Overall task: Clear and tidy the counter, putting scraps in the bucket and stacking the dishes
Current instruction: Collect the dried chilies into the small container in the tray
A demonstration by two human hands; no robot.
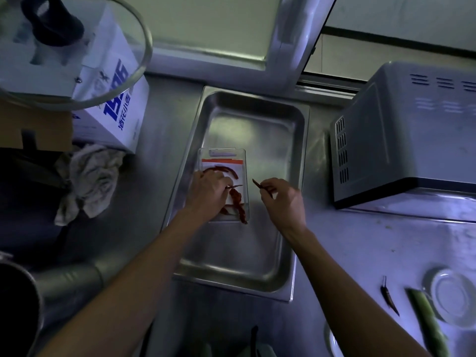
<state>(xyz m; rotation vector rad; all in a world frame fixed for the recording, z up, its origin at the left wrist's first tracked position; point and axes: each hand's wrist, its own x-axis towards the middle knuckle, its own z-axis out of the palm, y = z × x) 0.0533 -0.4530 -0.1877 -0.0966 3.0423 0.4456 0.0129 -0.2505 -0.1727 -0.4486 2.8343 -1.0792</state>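
A steel tray (273,140) lies in the middle of the counter. Inside it sits a small clear plastic box (240,161) with several dried red chillies (238,202). My left hand (206,194) is over the box and pinches a thin chilli stem. My right hand (283,199) hovers just right of the box, pinching a small red chilli piece (257,184).
A microwave (401,135) stands at the right. A crumpled cloth (90,181) and a white-blue carton (116,106) are at the left, under a glass lid (121,81). A dark chilli (389,297), a green vegetable (427,323) and a small dish (453,295) lie at the lower right.
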